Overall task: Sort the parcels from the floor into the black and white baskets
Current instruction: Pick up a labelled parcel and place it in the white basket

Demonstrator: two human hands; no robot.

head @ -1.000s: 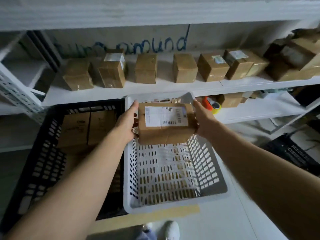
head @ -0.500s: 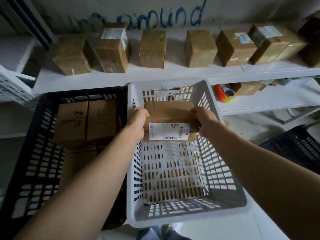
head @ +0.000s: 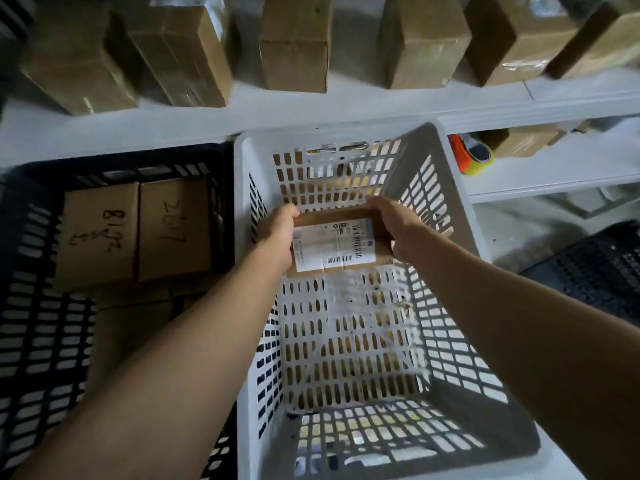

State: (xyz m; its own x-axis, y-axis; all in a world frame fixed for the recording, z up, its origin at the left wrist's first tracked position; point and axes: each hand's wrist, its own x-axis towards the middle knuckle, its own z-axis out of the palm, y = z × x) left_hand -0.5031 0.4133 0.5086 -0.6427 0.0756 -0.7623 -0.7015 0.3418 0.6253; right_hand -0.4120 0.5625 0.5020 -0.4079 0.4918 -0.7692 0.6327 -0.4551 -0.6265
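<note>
Head view, centre frame: brown parcel (head: 337,244), label up, inside white basket (head: 450,216) near its far wall; left hand (head: 277,233) and right hand (head: 398,226) grasp its ends. Left of frame: black basket (head: 31,271) holding marked boxes (head: 135,233)
</note>
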